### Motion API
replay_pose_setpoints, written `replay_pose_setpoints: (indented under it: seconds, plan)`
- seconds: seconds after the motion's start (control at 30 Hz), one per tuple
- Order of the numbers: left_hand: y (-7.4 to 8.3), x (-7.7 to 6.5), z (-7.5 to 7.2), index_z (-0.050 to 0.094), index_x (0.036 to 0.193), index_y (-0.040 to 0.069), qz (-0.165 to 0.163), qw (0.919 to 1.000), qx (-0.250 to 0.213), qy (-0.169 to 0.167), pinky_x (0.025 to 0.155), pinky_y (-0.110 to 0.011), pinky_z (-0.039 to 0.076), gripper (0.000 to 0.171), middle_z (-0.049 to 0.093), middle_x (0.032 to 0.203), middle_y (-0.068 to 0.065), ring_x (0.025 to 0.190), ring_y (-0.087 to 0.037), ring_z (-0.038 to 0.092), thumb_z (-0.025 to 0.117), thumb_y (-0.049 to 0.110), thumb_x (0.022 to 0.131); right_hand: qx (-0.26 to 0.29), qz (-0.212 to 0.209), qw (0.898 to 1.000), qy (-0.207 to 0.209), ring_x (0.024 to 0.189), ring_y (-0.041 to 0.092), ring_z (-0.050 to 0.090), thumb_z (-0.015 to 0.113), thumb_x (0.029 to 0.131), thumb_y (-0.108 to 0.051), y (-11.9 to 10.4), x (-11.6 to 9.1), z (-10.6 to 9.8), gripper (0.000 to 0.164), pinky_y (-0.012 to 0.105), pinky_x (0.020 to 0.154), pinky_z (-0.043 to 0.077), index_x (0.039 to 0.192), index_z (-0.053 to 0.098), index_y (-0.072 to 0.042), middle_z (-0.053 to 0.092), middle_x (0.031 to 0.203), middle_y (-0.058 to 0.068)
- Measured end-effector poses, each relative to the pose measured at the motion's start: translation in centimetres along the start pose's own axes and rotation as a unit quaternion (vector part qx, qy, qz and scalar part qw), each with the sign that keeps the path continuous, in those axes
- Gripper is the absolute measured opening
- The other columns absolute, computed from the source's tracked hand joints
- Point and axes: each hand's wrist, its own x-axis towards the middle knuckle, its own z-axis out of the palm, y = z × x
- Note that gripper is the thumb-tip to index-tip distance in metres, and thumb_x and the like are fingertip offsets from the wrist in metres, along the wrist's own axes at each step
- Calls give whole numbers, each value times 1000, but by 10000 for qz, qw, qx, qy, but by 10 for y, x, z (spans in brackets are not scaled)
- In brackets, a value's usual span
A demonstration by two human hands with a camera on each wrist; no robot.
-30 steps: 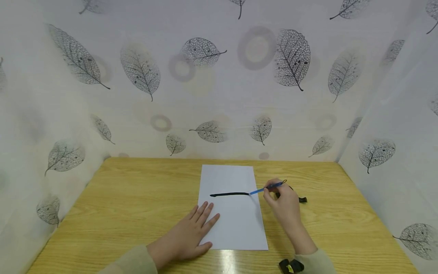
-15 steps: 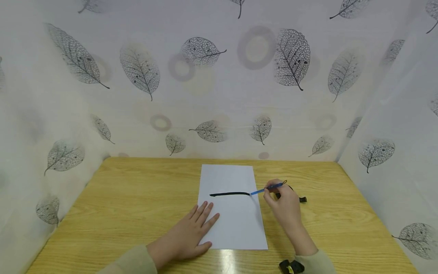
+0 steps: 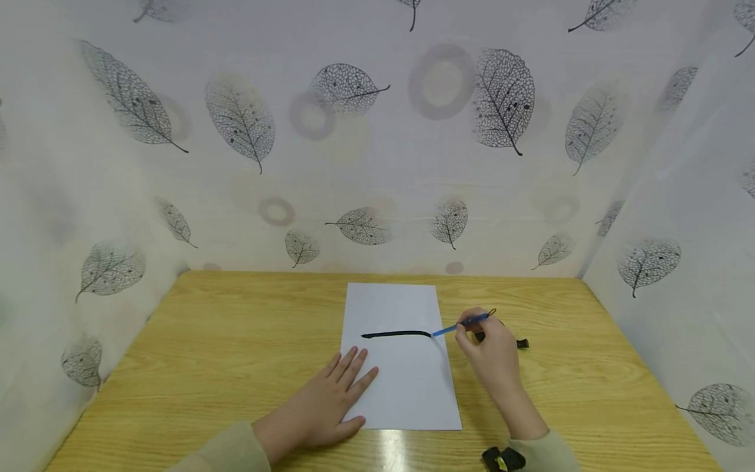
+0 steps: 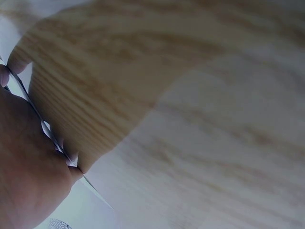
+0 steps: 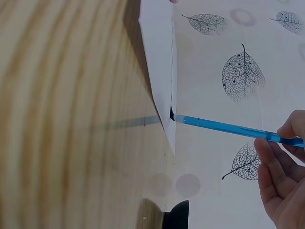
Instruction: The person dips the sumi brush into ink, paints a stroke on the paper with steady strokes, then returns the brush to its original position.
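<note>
A blue pen [image 3: 446, 330] is pinched in the fingers of the right hand [image 3: 491, 354], right of centre frame, its tip set at a black line's [image 3: 396, 334] end. That end has been drawn slightly right and downward; a stroke near completion is suggested. The paper [image 3: 413, 393], lower centre, is overlaid at left by the left hand [image 3: 330, 403], fingers spread flat. Its right edge lies near the tip; unmarked paper is left above and below.
</note>
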Motion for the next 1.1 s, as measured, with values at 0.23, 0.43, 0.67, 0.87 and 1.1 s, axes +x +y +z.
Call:
replay_pose_setpoints:
  seconds: [0.23, 0.43, 0.67, 0.87, 1.1]
  plan:
    - [4, -1, -11, 23, 171, 17, -148, 9993, -151, -311, 131, -57, 27, 76, 14, 178, -20, 165, -40, 17, 34, 62, 110, 143, 195, 9997, -34, 80, 27, 76, 76, 89, 1, 1, 0, 0, 10, 49, 72, 62, 95, 72, -6, 77, 88, 11]
    - [6, 0, -16, 22, 171, 17, -251, 9983, -13, -533, 133, -53, 25, 76, 11, 179, -19, 166, -37, 14, 38, 58, 110, 114, 207, 9997, 1, 80, 28, 76, 77, 89, 1, 0, 1, 2, 11, 50, 73, 62, 95, 72, -6, 77, 87, 10]
    - [5, 2, -14, 20, 171, 18, -233, 9984, -2, -523, 133, -53, 24, 76, 9, 179, -18, 167, -36, 12, 37, 59, 110, 57, -8, 9999, 118, 78, 32, 76, 77, 88, 1, -3, 2, 4, 9, 54, 73, 62, 93, 72, -5, 77, 84, 13]
    - [5, 2, -13, 20, 172, 18, -236, 9984, 7, -521, 133, -53, 24, 77, 10, 179, -17, 167, -35, 13, 36, 61, 110, 1, -158, 9998, 152, 77, 32, 76, 76, 87, 1, -4, 3, 5, 8, 53, 72, 62, 92, 72, -5, 77, 84, 13]
    - [4, 1, -11, 22, 171, 16, -147, 9990, -93, -414, 132, -56, 25, 76, 12, 179, -20, 166, -39, 14, 36, 59, 110, 12, -249, 9995, 175, 78, 29, 76, 78, 87, 1, -8, 3, 5, 10, 52, 71, 62, 92, 73, -6, 77, 85, 11]
